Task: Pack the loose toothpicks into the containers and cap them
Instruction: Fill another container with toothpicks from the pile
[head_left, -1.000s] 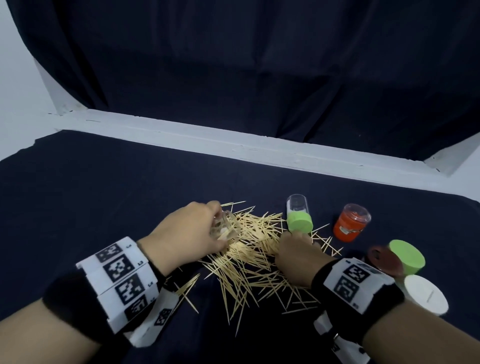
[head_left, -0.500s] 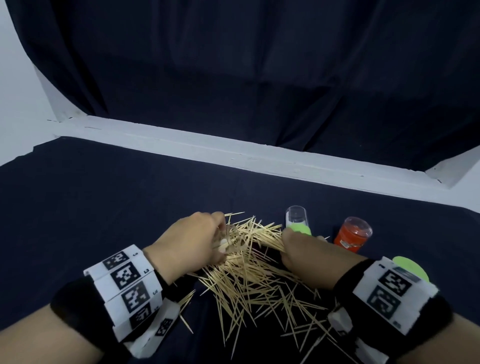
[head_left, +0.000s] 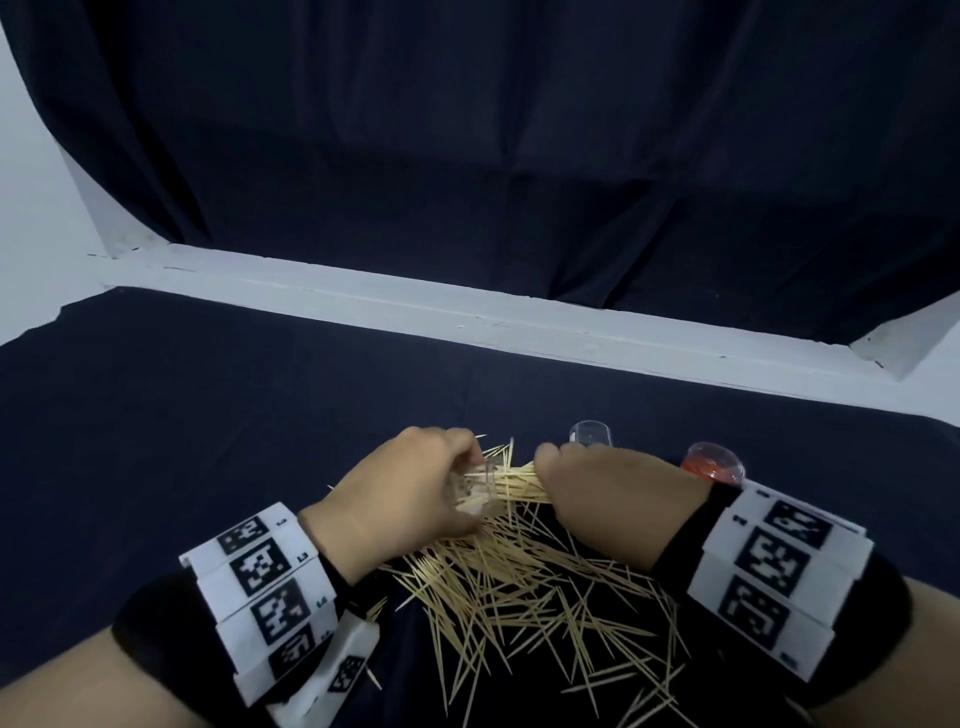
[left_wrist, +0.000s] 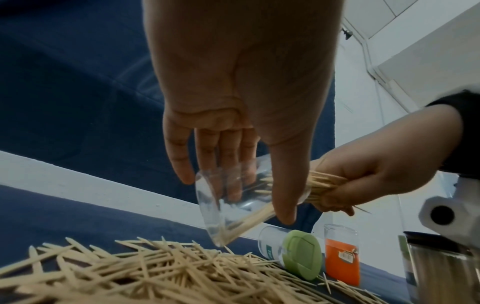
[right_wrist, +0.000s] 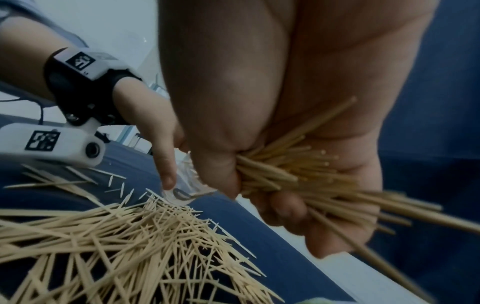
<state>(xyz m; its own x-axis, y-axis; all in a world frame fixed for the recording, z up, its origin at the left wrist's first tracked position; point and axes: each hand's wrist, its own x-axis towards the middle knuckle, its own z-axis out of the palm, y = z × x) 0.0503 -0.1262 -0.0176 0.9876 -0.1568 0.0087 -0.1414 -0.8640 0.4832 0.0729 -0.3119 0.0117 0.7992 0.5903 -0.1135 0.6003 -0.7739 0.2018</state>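
**Inspector:** Starting nearest: loose toothpicks (head_left: 524, 597) lying criss-crossed on the dark blue cloth (head_left: 208, 415), between both wrists. Bulk of the packing not yet done.

**Assistant:** Noting the left hand (head_left: 410, 488)?

**Inspector:** Curling fingers and thumb round a clear plastic container (left_wrist: 233, 197), tilting it mouth toward the right, clear of the cloth. Only a few picks lying inside.

**Assistant:** And the right hand (head_left: 613, 493)?

**Inspector:** Clenching a thick bundle of toothpicks (right_wrist: 298, 174), pushing its tips into that mouth.

**Assistant:** Hazards?

**Inspector:** Judging the bundle nearly as wide as the opening: outer picks likely catching on the rim and splaying out. Rear ends fanning unevenly behind the fist, so slipping out probable once the grip loosens. Tilting the container further risking picks sliding back out. Sharp tips also pointing at the left fingers (left_wrist: 228, 156).

**Assistant:** Further back?

**Inspector:** Green-capped container (left_wrist: 293, 253) lying on its side at the pile's edge; liable to roll if knocked. Orange-labelled container (left_wrist: 341, 255) standing beside it, open at the top. Loose caps not showing.
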